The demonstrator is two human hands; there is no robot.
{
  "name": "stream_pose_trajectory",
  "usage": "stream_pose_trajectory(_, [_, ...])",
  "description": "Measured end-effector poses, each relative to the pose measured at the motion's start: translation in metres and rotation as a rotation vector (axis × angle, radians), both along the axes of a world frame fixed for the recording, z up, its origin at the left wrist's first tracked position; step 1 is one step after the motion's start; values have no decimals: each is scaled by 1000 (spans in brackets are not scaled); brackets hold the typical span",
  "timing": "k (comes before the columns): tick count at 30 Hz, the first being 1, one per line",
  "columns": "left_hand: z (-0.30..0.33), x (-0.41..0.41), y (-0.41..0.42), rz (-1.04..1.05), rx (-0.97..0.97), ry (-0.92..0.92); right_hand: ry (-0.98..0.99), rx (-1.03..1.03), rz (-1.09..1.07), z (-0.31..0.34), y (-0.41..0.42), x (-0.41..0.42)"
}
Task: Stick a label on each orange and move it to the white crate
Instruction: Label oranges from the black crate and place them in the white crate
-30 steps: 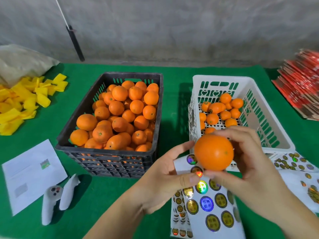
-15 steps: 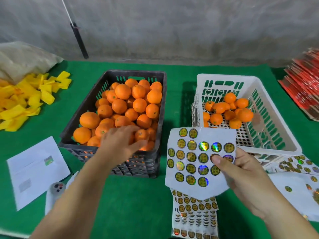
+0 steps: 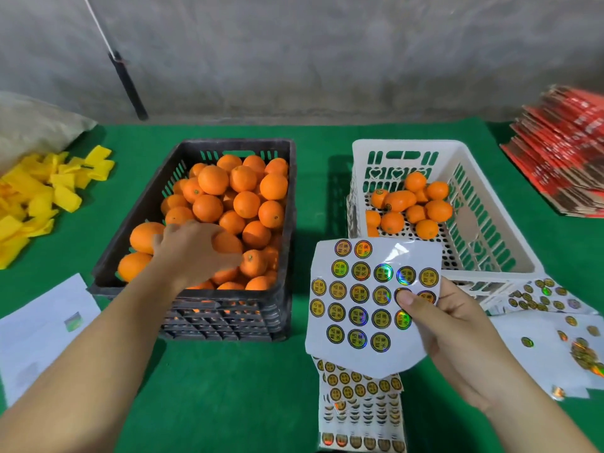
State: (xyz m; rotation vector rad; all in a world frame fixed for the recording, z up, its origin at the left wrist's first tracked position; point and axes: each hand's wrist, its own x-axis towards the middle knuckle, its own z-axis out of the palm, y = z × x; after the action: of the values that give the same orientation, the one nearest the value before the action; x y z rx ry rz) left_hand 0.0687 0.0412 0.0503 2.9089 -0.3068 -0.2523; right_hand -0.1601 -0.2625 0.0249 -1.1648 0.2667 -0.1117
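A black crate (image 3: 287, 223) heaped with oranges stands left of centre. My left hand (image 3: 192, 250) reaches into its near end and its fingers curl round one orange (image 3: 227, 242) in the pile. A white crate (image 3: 470, 204) to the right holds several oranges (image 3: 434, 209), some showing round labels. My right hand (image 3: 454, 335) holds a white label sheet (image 3: 362, 299) covered in round gold and holographic stickers, thumb pressed on its right edge, in front of the white crate.
More label sheets (image 3: 359, 407) lie on the green table (image 3: 228, 387) below the held sheet, and others (image 3: 542, 322) at the right. Yellow scraps (image 3: 42, 194) sit at the far left, white paper (image 3: 42, 328) at the near left, red booklets (image 3: 562, 148) at the back right.
The orange I held a second ago is gone from my hands. My left hand moved to the black crate and closed on an orange there. My right hand took the label sheet and raised it.
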Motion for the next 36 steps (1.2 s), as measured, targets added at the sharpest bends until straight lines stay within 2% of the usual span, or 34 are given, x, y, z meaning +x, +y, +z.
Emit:
stream_pose_trajectory(2, [20, -26, -3, 137, -669, 134, -11, 26, 11, 0, 0, -1])
stream_pose_trajectory(4, [28, -59, -18, 166, -1246, 463, -16, 40, 15, 0, 2, -1])
stream_pose_trajectory(6, [21, -86, -33, 154, -1545, 781, -18, 47, 18, 1, 6, 0])
stream_pose_trajectory(8, [12, -108, -47, 102, -1666, 969, -15, 58, 28, 2, 8, 0])
stream_pose_trajectory(10, [7, -123, -55, 56, -1692, 1050, 2, 59, 44, 4, 7, -1])
stream_pose_trajectory(12, [5, -132, -58, 17, -1656, 1025, 8, 27, 27, 6, 8, -2])
stream_pose_trajectory(14, [5, -138, -61, -26, -1631, 950, 34, -144, -89, 4, 11, 0])
stream_pose_trajectory(15, [4, -141, -63, -28, -1611, 892, 59, -318, -194, 1, 12, 0])
stream_pose_trajectory(17, [0, -145, -65, -51, -1522, 729, 42, -807, -440, 1, 15, -1])
stream_pose_trajectory(19, [-3, -151, -67, -147, -1433, 600, -235, -1293, -564, 11, 18, -4])
stream_pose_trajectory(20, [-3, -153, -67, -216, -1389, 569, -403, -1400, -523, 17, 20, -4])
stream_pose_trajectory(22, [-3, -156, -67, -341, -1333, 541, -564, -1367, -333, 28, 24, -1])
stream_pose_trajectory(25, [-1, -160, -68, -492, -1252, 508, -432, -1197, -125, 36, 25, 9])
stream_pose_trajectory(28, [-1, -160, -67, -513, -1191, 472, -366, -1069, -19, 44, 20, 13])
stream_pose_trajectory(32, [-4, -160, -65, -517, -1161, 484, -452, -1203, 110, 48, 11, 11])
stream_pose_trajectory(36, [-5, -161, -68, -496, -1152, 503, -456, -1375, 133, 49, 10, 10])
